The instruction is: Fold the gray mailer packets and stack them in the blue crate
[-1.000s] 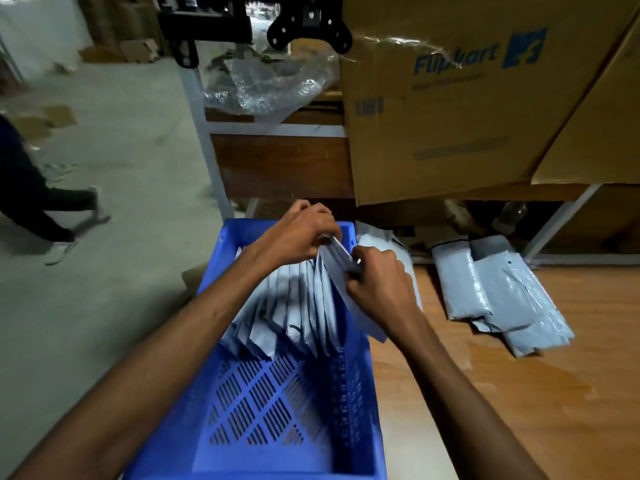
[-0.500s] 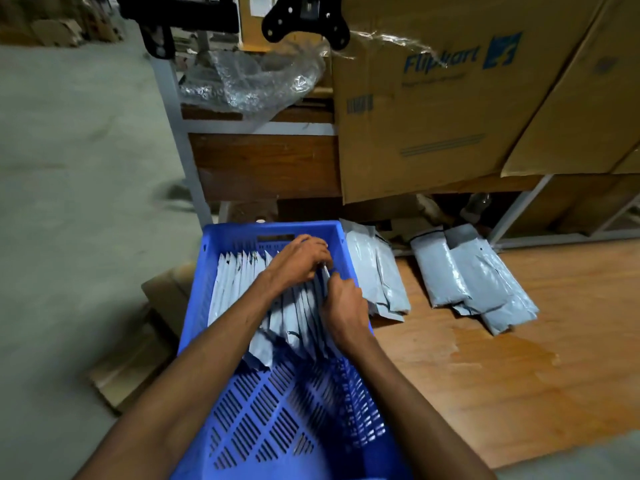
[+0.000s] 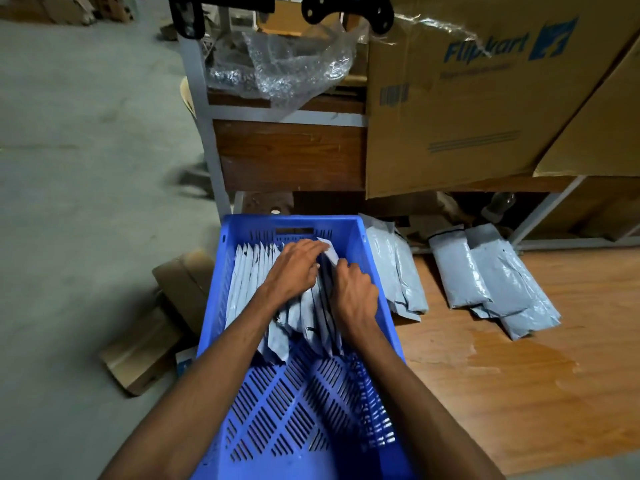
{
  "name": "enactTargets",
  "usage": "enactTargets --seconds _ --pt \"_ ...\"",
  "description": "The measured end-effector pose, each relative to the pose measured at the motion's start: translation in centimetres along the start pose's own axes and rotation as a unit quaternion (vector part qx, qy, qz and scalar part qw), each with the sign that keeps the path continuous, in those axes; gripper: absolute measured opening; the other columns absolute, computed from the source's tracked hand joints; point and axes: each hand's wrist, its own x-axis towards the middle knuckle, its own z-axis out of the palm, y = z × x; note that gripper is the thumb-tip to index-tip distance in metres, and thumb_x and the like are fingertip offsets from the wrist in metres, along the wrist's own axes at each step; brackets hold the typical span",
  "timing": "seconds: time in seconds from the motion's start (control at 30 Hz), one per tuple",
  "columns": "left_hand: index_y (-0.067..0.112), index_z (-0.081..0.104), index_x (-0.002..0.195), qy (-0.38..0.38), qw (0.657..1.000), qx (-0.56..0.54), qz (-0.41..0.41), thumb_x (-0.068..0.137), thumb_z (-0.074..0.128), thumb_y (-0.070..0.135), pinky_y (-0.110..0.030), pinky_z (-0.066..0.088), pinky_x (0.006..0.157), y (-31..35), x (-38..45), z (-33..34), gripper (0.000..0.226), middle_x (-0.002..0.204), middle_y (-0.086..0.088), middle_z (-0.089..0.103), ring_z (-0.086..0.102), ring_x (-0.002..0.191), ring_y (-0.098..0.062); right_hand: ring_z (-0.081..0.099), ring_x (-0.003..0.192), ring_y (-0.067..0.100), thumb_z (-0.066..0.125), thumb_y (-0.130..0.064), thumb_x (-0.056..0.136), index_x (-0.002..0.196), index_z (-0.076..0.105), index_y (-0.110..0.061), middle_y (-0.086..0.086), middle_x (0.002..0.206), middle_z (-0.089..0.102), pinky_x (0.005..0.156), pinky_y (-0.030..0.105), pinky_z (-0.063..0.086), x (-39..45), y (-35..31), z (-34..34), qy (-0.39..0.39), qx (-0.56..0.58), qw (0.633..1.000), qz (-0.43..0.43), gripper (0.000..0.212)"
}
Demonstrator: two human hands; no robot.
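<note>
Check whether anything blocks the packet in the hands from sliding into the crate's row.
Nothing visible does. The packet, between left hand and right hand, already sits at the right end of the row inside the blue crate.

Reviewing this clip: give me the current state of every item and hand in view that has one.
blue crate: far part filled, near part bare
filed packets: standing on edge in a row
folded packet: being tucked in at the row's right end
left hand: rests on the row
right hand: grips the folded packet
loose packets: lying flat, overlapping, on the wooden floor
</note>
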Motion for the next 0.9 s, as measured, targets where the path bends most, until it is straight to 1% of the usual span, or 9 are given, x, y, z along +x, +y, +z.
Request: enactTargets --seconds 0.1,0.17,0.33,0.4,0.53,0.63,0.7,0.8,0.9 --pt "0.013 0.033 0.161 0.015 0.999 0.004 -0.046 0.094 0.062 0.009 -0.042 0.031 0.12 0.4 0.4 -0.1 0.073 0.16 -0.007 0.043 0.038 0.146 -0.027 0.069 0.107 0.029 0.043 -0.005 0.107 0.127 0.051 -0.011 0.009 0.124 0.062 0.071 0.039 0.051 0.1 -0.2 0.7 -0.016 0.008 0.999 0.029 0.022" --pt "0.013 0.027 0.163 0.007 0.998 0.014 -0.067 0.096 0.061 0.013 -0.045 0.032 0.121 0.3 0.6 0.0 0.075 0.162 -0.009 0.039 0.035 0.147 -0.029 0.069 0.108 0.028 0.042 -0.004 0.107 0.126 0.049 -0.011 0.01 0.126 0.061 0.075 0.04 0.056 -0.2 0.0 1.8 -0.03 0.015 0.999 0.041 0.021" --pt "0.014 0.034 0.159 -0.062 0.992 0.078 -0.083 0.096 0.059 0.016 -0.046 0.039 0.113 -0.2 0.8 0.2 0.068 0.153 -0.011 0.049 0.043 0.139 -0.03 0.063 0.115 0.044 0.043 0.0 0.101 0.131 0.045 -0.001 0.023 0.127 0.062 0.085 0.051 0.054 0.1 0.6 4.0 -0.077 0.129 0.987 0.059 0.029" --pt "0.013 0.036 0.158 -0.09 0.988 0.095 -0.081 0.095 0.058 0.015 -0.048 0.042 0.111 0.0 0.7 0.5 0.067 0.15 -0.012 0.052 0.046 0.136 -0.031 0.063 0.11 0.047 0.048 0.0 0.098 0.129 0.044 0.001 0.025 0.123 0.063 0.081 0.051 0.052 0.3 0.8 4.4 -0.059 0.166 0.983 0.06 0.032" --pt "0.011 0.042 0.152 -0.109 0.984 0.116 -0.079 0.095 0.057 0.015 -0.048 0.044 0.105 0.6 0.7 0.5 0.059 0.142 -0.014 0.059 0.051 0.13 -0.034 0.06 0.114 0.045 0.051 0.002 0.096 0.145 0.036 0.001 0.023 0.131 0.057 0.086 0.05 0.051 0.6 1.0 4.3 -0.023 0.192 0.979 0.058 0.051" --pt "0.012 0.041 0.154 -0.121 0.982 0.119 -0.081 0.097 0.059 0.017 -0.048 0.045 0.104 0.8 0.6 0.4 0.06 0.139 -0.014 0.06 0.052 0.128 -0.034 0.062 0.114 0.046 0.045 0.0 0.099 0.139 0.039 0.002 0.025 0.13 0.059 0.086 0.051 0.053 0.4 0.9 4.9 -0.073 0.178 0.979 0.061 0.041" --pt "0.012 0.043 0.152 -0.123 0.981 0.122 -0.081 0.097 0.059 0.018 -0.048 0.045 0.103 0.7 0.6 0.5 0.058 0.139 -0.014 0.06 0.052 0.128 -0.034 0.063 0.117 0.045 0.046 -0.002 0.098 0.139 0.04 0.002 0.025 0.131 0.061 0.089 0.052 0.054 0.3 0.8 5.4 -0.116 0.165 0.977 0.066 0.042" --pt "0.011 0.045 0.15 -0.127 0.981 0.119 -0.08 0.1 0.058 0.022 -0.049 0.044 0.105 0.7 0.6 0.7 0.054 0.141 -0.014 0.057 0.05 0.13 -0.033 0.061 0.119 0.046 0.048 -0.013 0.098 0.14 0.039 0.002 0.026 0.132 0.06 0.093 0.053 0.052 0.5 0.8 5.7 -0.144 0.209 0.962 0.097 0.045" --pt "0.013 0.039 0.156 -0.129 0.984 0.098 -0.07 0.101 0.058 0.03 -0.051 0.04 0.113 0.8 0.5 0.9 0.061 0.157 -0.014 0.043 0.041 0.143 -0.031 0.057 0.124 0.046 0.042 -0.022 0.102 0.149 0.034 -0.001 0.027 0.14 0.055 0.099 0.053 0.049 0.9 0.7 6.2 -0.151 0.255 0.946 0.13 0.053"
